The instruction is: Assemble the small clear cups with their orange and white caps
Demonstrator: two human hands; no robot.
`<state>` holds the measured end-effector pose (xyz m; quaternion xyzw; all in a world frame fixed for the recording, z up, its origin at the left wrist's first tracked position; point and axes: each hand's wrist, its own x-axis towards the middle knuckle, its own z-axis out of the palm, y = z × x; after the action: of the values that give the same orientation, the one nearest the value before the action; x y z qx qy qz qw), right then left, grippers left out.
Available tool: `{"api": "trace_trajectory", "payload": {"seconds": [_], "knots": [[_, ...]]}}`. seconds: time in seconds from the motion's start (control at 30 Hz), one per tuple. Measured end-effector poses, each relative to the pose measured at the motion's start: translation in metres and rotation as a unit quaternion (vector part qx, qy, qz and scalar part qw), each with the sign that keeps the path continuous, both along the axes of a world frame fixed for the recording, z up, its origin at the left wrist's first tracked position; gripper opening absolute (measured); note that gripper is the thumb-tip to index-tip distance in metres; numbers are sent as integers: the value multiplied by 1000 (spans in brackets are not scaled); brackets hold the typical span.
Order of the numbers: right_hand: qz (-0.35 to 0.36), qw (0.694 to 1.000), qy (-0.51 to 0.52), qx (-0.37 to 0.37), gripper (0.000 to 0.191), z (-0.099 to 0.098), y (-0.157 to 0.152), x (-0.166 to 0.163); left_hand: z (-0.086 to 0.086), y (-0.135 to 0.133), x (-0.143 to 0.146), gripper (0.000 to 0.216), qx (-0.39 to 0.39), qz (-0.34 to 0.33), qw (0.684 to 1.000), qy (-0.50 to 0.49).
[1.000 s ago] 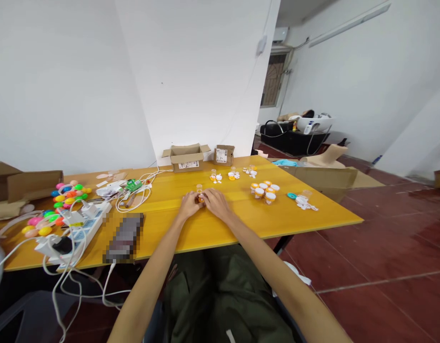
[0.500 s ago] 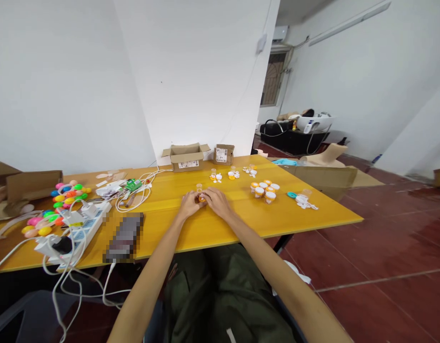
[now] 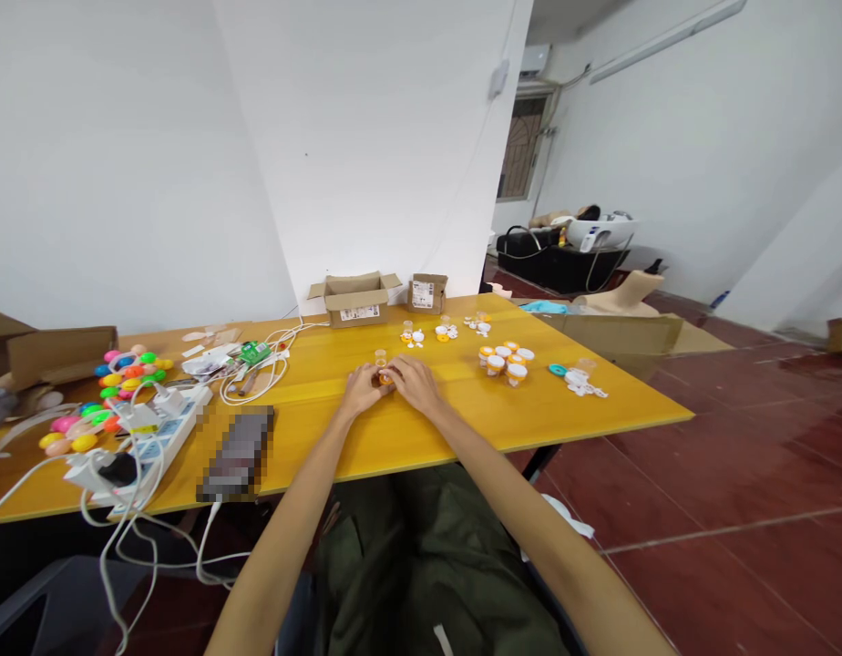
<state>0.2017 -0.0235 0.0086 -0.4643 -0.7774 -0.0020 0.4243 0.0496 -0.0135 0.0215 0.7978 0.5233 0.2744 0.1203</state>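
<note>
My left hand (image 3: 364, 392) and my right hand (image 3: 413, 384) meet over the middle of the table. Between their fingertips is a small orange plastic piece (image 3: 385, 376), round like a jar lid, held by both hands. Fingers hide most of it. Just behind them stands a small clear plastic cup (image 3: 380, 356). Farther back lie little groups of parts: white and orange pieces (image 3: 413, 339), an orange ring (image 3: 443, 333) with white pieces, and more small white parts (image 3: 481, 328). To the right several small jars with white and orange lids (image 3: 507, 361) stand together.
A teal ring (image 3: 558, 370) and white chain-like pieces (image 3: 585, 383) lie at the right. Two cardboard boxes (image 3: 356, 302) stand against the wall. On the left are a power strip (image 3: 162, 448) with cables, a phone (image 3: 236, 454), colourful balls (image 3: 130, 372) and a green circuit board (image 3: 255, 353).
My hands stay in nearly the same place around the orange piece. At the far left edge, another person's hand has gone from the box, and a greyish blurred shape shows there.
</note>
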Motion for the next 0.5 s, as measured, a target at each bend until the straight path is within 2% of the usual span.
{"api": "trace_trajectory", "payload": {"seconds": [0.37,0.5], "knots": [[-31,999,-4,-5,23,1,0,-1,2,-2,0,19,-4,5,1000,4],[-41,998,39,1,19,7,-6,-2,2,-1,0,20,-9,1,1000,-4]]}}
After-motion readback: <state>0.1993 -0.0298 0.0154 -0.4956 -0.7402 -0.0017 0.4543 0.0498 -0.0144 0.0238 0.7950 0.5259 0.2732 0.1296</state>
